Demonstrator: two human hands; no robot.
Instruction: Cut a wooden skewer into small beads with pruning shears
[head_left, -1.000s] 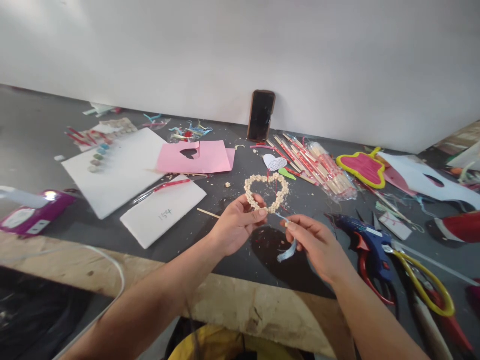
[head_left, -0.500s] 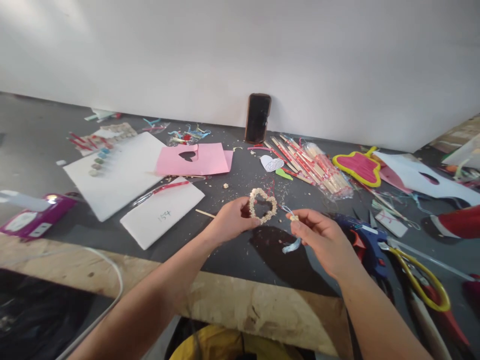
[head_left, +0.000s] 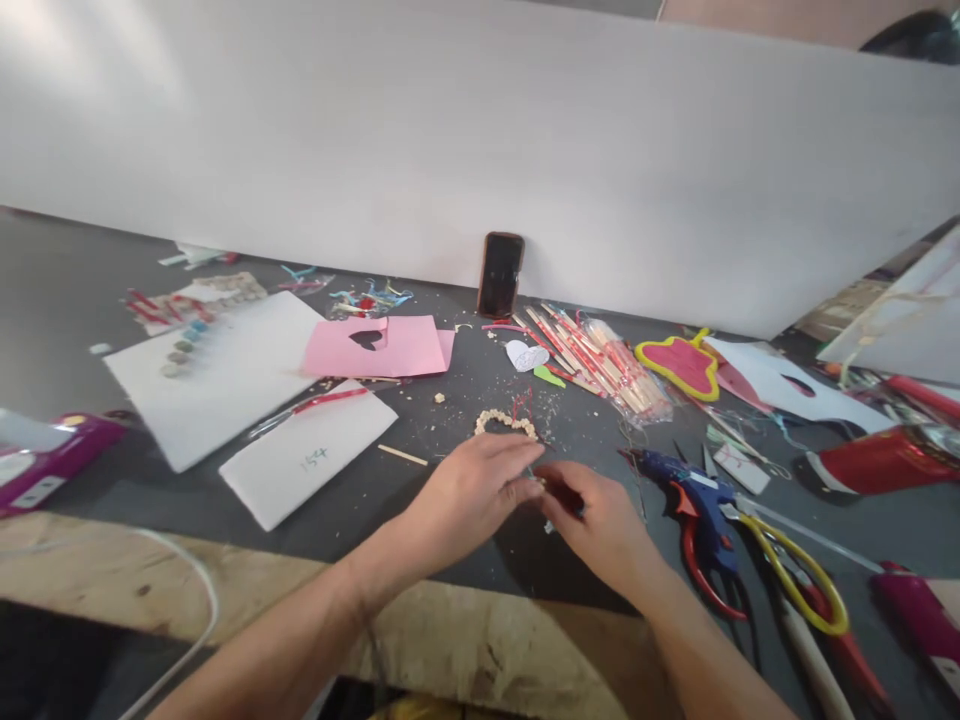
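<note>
My left hand [head_left: 476, 485] and my right hand [head_left: 604, 515] meet at the fingertips over the dark table. Between them is a small tassel [head_left: 549, 526] with a blue thread; only a bit of it shows below my right fingers. Both hands are closed in a pinch, the left at the thread, the right on the tassel; the fingers hide most of it. Just beyond my left fingers is a heart-shaped ring [head_left: 491, 418] of small pale pieces, its lower part hidden behind the hand. It appears to lie on the table.
A phone [head_left: 501, 275] leans on the white board. Red-marked sticks [head_left: 592, 350] lie behind my hands. Right are a blue glue gun [head_left: 701, 490], yellow-handled scissors [head_left: 806, 580] and a red can [head_left: 889, 460]. Left are pink paper [head_left: 412, 345], a white slab [head_left: 307, 455] and a purple device [head_left: 56, 465].
My left hand has let go of the heart and moved to the tassel. My right hand has moved left and down with the tassel, to meet it. The view has tilted up.
</note>
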